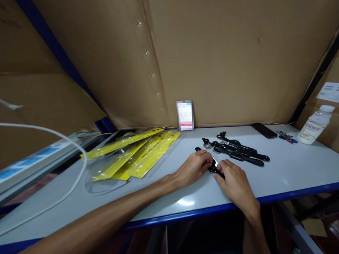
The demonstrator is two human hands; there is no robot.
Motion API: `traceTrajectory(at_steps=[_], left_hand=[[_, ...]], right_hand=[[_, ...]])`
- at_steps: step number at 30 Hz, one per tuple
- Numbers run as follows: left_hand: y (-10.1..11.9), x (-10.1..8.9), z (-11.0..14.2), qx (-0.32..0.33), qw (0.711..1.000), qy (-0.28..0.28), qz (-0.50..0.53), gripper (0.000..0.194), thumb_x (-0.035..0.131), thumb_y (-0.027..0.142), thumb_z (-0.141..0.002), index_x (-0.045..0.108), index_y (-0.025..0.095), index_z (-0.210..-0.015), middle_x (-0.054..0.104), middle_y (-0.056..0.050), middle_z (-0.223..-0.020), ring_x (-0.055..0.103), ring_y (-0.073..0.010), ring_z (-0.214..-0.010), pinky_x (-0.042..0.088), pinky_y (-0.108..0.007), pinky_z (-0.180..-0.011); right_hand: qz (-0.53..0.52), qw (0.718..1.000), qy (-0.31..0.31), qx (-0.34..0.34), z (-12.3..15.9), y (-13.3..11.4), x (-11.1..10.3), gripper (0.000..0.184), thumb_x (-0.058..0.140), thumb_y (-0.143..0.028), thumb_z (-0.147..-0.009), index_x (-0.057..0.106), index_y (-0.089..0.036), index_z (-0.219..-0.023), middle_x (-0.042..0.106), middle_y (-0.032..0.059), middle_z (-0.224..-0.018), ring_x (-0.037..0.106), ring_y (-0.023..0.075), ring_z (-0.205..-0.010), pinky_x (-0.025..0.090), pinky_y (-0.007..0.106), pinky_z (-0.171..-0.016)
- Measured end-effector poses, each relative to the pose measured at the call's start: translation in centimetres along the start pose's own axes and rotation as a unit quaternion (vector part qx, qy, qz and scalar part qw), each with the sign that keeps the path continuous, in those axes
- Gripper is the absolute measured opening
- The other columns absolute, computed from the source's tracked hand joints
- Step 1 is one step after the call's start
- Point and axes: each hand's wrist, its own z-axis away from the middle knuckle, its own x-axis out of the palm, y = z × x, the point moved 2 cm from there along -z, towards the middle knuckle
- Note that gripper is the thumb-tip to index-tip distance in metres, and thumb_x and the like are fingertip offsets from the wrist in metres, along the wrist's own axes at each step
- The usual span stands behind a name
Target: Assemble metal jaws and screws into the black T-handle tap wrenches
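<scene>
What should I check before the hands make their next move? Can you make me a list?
1. Left bare hand on the long black tool with a shiny metal piece: ok.
2. Right bare hand on the same tool: ok, near its closer end.
3. Fingers clear of the shiny metal piece: cannot tell; they partly hide it.
4. Other black, long-handled tools laid out separately: not ok, they overlap in a heap.
5. Yellow-and-clear flat packages neatly stacked: not ok, they are fanned out.
6. Whitish plastic bottle upright and capped: ok.
</scene>
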Motion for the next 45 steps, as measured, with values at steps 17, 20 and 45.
traceTrajectory(at_steps=[17, 20, 45], left_hand=[[-0.4, 0.0, -1.2, 0.028, 0.997, -0.019, -0.068, 0.018, 0.050, 0.015, -0.098, 0.067, 0.016, -0.093, 0.067, -0.007, -0.092, 0.064, -0.0203, -0.087, 0.054, -0.034, -0.080], [-0.6, -0.3, -1.4, 0.032, 0.997, -0.023, -0.060, 0.017, 0.051, 0.014, -0.098, 0.068, 0.016, -0.093, 0.067, -0.007, -0.093, 0.064, -0.0204, -0.088, 0.054, -0.034, -0.081], [-0.3, -0.7, -0.3, 0.058, 0.996, -0.004, -0.067, 0.012, 0.054, 0.014, -0.098, 0.065, 0.017, -0.094, 0.065, -0.005, -0.090, 0.063, -0.0181, -0.081, 0.052, -0.029, -0.075]], right_hand=[[0.007, 1.000, -0.002, -0.011, -0.3, -0.2, 0.2, 0.003, 0.059, -0.020, -0.097, 0.062, -0.021, -0.098, 0.071, 0.0070, -0.103, 0.068, 0.0235, -0.092, 0.044, 0.033, -0.075], [-0.006, 1.000, -0.004, 0.007, -0.3, -0.1, 0.2, 0.003, 0.060, -0.022, -0.096, 0.063, -0.021, -0.097, 0.071, 0.0058, -0.101, 0.068, 0.0230, -0.091, 0.043, 0.032, -0.073], [-0.012, 0.999, -0.051, 0.010, -0.3, -0.1, -0.4, 0.037, 0.057, -0.024, -0.098, 0.062, -0.021, -0.134, 0.070, 0.0067, -0.115, 0.067, 0.0237, -0.102, 0.044, 0.033, -0.083]])
